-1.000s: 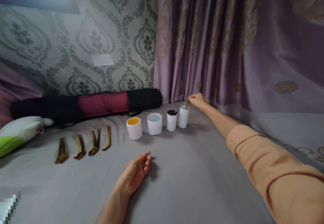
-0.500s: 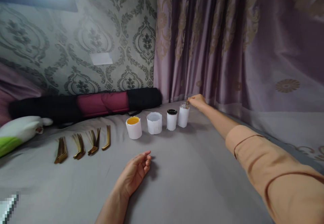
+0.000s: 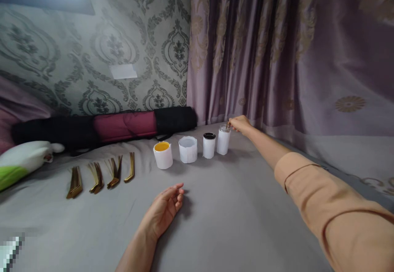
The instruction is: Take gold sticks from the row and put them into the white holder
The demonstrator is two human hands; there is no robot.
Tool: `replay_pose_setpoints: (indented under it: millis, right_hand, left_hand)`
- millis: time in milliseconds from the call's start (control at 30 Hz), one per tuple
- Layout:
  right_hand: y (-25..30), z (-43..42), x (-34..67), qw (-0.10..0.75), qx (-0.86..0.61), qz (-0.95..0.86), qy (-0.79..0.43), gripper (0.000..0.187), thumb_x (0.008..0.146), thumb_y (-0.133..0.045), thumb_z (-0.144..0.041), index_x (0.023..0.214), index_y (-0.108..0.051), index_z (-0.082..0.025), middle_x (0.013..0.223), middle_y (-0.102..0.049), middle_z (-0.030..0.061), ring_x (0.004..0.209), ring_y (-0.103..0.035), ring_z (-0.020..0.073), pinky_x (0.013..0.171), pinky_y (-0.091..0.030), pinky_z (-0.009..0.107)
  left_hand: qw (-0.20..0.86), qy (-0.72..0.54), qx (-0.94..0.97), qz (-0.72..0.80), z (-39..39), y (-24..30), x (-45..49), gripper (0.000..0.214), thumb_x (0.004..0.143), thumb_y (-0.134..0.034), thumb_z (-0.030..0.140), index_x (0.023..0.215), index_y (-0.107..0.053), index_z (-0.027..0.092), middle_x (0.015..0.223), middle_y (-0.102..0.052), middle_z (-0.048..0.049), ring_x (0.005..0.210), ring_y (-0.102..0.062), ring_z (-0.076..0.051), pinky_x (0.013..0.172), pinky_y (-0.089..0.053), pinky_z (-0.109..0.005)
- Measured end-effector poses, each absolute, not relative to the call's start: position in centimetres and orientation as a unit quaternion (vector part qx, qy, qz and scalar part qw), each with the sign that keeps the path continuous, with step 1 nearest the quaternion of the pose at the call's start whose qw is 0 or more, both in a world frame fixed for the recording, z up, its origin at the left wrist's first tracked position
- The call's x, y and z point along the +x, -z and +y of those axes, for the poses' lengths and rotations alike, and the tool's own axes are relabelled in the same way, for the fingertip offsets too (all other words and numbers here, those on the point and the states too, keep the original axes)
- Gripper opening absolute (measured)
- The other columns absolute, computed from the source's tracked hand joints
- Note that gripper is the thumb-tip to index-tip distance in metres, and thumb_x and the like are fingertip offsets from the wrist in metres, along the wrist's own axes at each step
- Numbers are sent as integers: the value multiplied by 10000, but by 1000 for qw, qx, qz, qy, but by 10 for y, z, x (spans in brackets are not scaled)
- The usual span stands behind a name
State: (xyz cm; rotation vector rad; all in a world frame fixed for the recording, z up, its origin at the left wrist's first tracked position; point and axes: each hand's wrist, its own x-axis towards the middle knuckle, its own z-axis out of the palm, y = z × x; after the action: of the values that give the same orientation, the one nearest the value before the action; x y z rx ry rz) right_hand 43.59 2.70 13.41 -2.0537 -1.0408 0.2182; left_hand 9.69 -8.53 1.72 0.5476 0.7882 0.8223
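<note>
My right hand (image 3: 240,124) reaches to the far end of the row of containers, fingers pinched at the mouth of a tall clear jar (image 3: 223,141) wrapped in white. A small brownish thing (image 3: 229,124) shows at the fingertips, too small to name. My left hand (image 3: 168,208) rests above the grey sheet, empty, palm turned sideways and fingers loosely curled. Left of the jar stand a white-wrapped container with a dark inside (image 3: 209,147), a wide white tub (image 3: 188,151) and a white tub with a yellow inside (image 3: 163,157).
Several bent bundles of thin gold strips (image 3: 74,184) lie in a row on the grey sheet (image 3: 234,222). Behind them is a long black and maroon bag (image 3: 124,125) along the wall. A white and green plush toy (image 3: 24,161) lies left; a purple curtain (image 3: 243,50) hangs behind the jar.
My right hand has shifted very slightly at the jar's mouth, with the brownish thing still at its fingertips. The left hand and the containers have stayed in place.
</note>
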Motion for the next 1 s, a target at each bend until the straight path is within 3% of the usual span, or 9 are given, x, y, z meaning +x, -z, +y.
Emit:
replay_pose_setpoints:
  millis: [500, 1000]
  right_hand:
    - [-139, 19, 431, 443, -796, -391, -131, 368, 786, -398, -349, 671, -650, -108, 691, -646, 89, 407, -488, 67, 349, -326, 170]
    - [-135, 15, 441, 487, -782, -367, -131, 333, 798, -407, -355, 713, -631, -124, 631, -628, 58, 376, -462, 48, 341, -315, 154]
  left_hand:
    - [808, -387, 253, 366, -86, -18, 96, 220, 744, -530, 128, 956, -543, 67, 716, -555, -51, 545, -508, -59, 480, -445, -162]
    - [811, -386, 247, 364, -85, -16, 96, 229, 739, -531, 122, 962, -541, 69, 717, -556, -49, 548, -512, -60, 475, -442, -160]
